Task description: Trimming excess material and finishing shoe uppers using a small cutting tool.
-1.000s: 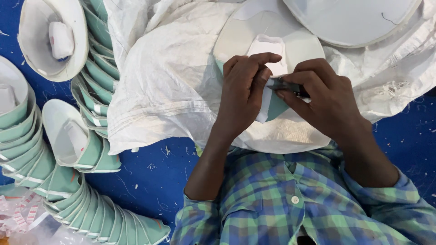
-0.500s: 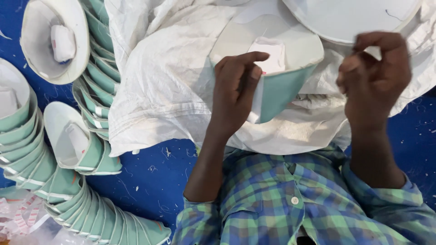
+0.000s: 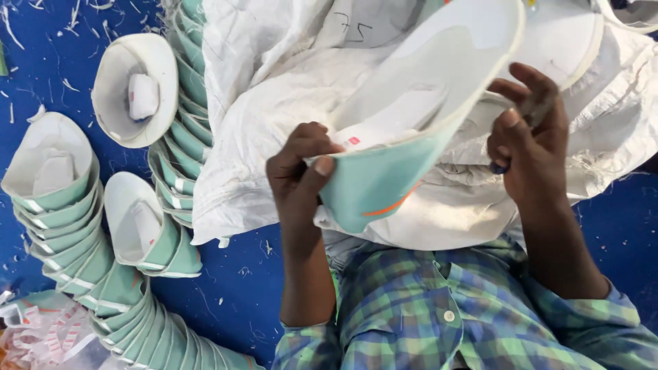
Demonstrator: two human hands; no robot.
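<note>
**Shoe upper lifted and tilted toward the camera**

Nearest, below the shoe upper, a green-and-blue checked shirt (image 3: 439, 315) is seen. The mint-and-white shoe upper (image 3: 404, 130), lying flat on the white sack half a second ago, has been raised and tipped, so its inner side can now be inspected. Its lower edge is pinched by the left hand (image 3: 301, 171). The right hand (image 3: 531, 130), drawn away a moment before, has been brought back to the upper's right rim, clenched on a small dark thing whose kind cannot be made out. Behind the upper lies the white sack (image 3: 267, 116); left of it, stacked mint uppers (image 3: 75, 233) rest on the blue floor (image 3: 233, 288). Another white piece is cut off at the top right.
</note>
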